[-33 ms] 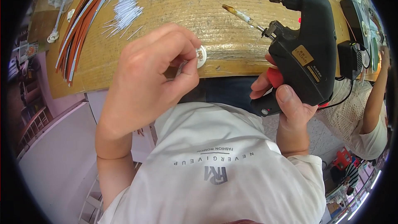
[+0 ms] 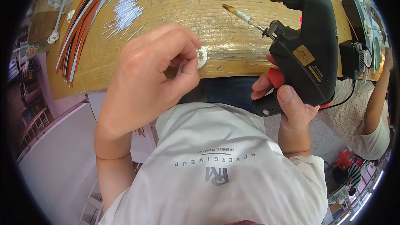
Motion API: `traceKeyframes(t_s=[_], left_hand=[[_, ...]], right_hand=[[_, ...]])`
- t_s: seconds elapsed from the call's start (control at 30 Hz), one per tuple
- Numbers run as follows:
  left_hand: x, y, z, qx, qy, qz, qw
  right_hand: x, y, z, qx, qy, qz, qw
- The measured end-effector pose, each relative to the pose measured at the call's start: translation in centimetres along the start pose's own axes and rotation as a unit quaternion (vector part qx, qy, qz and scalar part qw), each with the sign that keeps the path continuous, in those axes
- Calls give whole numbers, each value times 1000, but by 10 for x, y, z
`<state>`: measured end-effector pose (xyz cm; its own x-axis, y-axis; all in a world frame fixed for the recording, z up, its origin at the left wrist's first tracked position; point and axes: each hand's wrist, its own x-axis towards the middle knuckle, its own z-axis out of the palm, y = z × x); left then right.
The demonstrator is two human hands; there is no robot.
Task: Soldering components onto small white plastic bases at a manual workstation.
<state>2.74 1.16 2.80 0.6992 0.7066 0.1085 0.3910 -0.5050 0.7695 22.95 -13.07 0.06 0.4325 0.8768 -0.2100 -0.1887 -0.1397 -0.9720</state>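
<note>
My right hand [image 2: 287, 100] is wrapped around the grip of a black soldering gun [image 2: 310, 50], with fingers by its red trigger. The gun's dark metal tip and the thinner brownish-tipped tube below it point left over the table. My left hand [image 2: 156, 64] is closed, thumb and forefinger pinched together over a small round white part [image 2: 203, 57] near the table's front edge. Metal-coloured bits show on that part beside the fingertips. The fingers cover much of it, so the exact grip is partly hidden.
On the wooden table [image 2: 237, 33], a pile of thin white wires [image 2: 127, 10] lies beside long orange-brown strips [image 2: 81, 29] at the left. Right of the gun stand a black box [image 2: 352, 60] and a cable. Another person's arm [image 2: 377, 96] reaches in at the far right.
</note>
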Motion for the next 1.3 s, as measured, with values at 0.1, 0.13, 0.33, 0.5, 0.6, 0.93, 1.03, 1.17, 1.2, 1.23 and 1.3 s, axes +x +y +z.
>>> traceKeyframes(t_s=[0.1,0.13,0.33,0.5,0.6,0.93,1.03,1.17,1.2,1.23,1.3], left_hand=[[7,-2,-7,7,-44,-3,999],[9,-2,-9,15,-61,-3,998],[17,-1,-15,39,-98,10,994],[21,2,-17,71,-117,25,990],[23,4,-17,99,-126,31,987],[22,5,-14,112,-120,38,986],[21,6,-14,121,-116,42,985],[20,5,-14,104,-115,42,987],[20,5,-14,109,-113,41,987],[20,5,-13,114,-110,41,987],[21,4,-12,115,-107,47,986]], right_hand=[[0,3,-1,10,-27,-11,1000],[0,1,2,7,-12,-5,1000],[1,-2,0,0,-18,8,1000],[-3,-9,-7,79,-57,74,992],[-3,-8,-7,58,-60,70,994],[-4,-2,-11,90,-84,23,992],[-4,3,-11,102,-92,-4,991],[-4,7,-4,30,-36,-30,998],[-4,8,-4,30,-36,-30,998],[-3,9,-5,29,-41,-28,998],[-2,9,-6,28,-46,-26,998]])
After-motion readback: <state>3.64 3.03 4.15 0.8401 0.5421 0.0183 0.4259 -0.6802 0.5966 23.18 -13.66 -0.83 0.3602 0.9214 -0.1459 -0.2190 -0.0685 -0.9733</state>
